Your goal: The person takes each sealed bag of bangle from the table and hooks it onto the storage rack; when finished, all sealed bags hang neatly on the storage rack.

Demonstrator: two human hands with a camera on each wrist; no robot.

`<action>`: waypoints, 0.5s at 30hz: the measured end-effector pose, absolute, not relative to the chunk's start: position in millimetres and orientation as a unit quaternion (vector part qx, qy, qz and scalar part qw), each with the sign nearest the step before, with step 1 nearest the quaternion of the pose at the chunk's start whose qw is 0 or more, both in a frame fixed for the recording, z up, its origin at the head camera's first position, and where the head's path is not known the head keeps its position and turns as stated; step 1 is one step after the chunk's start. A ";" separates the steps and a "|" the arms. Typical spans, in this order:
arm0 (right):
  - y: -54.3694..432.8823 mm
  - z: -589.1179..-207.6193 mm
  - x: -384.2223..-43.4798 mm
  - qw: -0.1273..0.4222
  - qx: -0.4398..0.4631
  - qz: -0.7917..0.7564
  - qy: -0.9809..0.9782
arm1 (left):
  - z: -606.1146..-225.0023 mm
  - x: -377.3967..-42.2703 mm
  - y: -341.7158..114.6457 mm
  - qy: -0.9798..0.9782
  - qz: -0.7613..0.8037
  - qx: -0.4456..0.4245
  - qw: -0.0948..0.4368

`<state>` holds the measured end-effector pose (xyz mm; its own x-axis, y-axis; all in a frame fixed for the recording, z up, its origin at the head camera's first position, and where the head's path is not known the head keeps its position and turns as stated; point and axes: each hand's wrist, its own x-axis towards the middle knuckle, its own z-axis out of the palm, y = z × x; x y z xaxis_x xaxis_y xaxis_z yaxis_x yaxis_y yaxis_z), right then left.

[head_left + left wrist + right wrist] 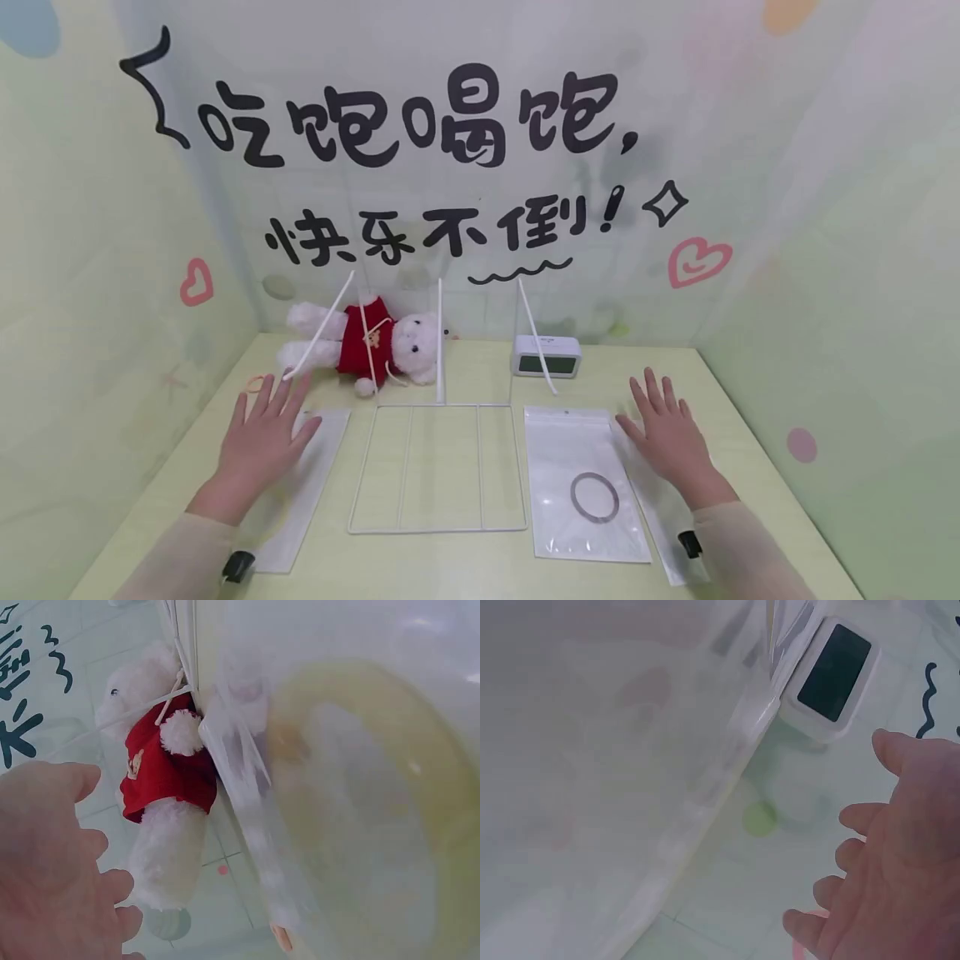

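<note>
Plastic bags [551, 500] are flanking the wire frame [406, 467], perhaps for easy reach. We're spreading left hand [262, 442] and right hand [670, 437] fingers fairly wide, gripping nothing.

The pale yellow tabletop [438, 571] carries a white wire rack [440, 375] near its middle, flat base down and thin rods rising. Behind, a white plush toy in a red top [351, 346] lies sideways; a white box-shaped digital clock [564, 364] stands to the right. At the left lies a flat, milky plastic bag [311, 483] showing a yellowish ring [442, 825]. Two flat whitish plastic bags [555, 483] lie at the right, the inner one showing a grey-brown ring [573, 497].
</note>
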<state>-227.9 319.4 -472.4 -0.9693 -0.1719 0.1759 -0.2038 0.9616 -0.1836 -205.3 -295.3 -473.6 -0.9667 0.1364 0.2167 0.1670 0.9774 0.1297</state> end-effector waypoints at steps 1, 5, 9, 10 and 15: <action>314.2 -471.8 -225.6 0.082 0.102 0.095 -0.987 | -476.2 -204.5 -297.9 -0.989 -0.080 -0.075 0.099; 292.7 -471.9 -216.5 0.124 0.149 0.087 -0.977 | -486.7 -203.9 -309.0 -0.988 -0.112 -0.075 0.079; 269.1 -473.1 -206.8 0.156 0.213 0.096 -0.960 | -494.9 -206.9 -321.6 -0.984 -0.148 -0.075 0.061; 262.9 -473.3 -204.4 0.157 0.229 0.100 -0.955 | -495.9 -208.0 -325.1 -0.984 -0.156 -0.073 0.056; 235.1 -475.6 -192.8 0.159 0.291 0.111 -0.937 | -495.0 -216.7 -344.5 -0.975 -0.202 -0.080 0.042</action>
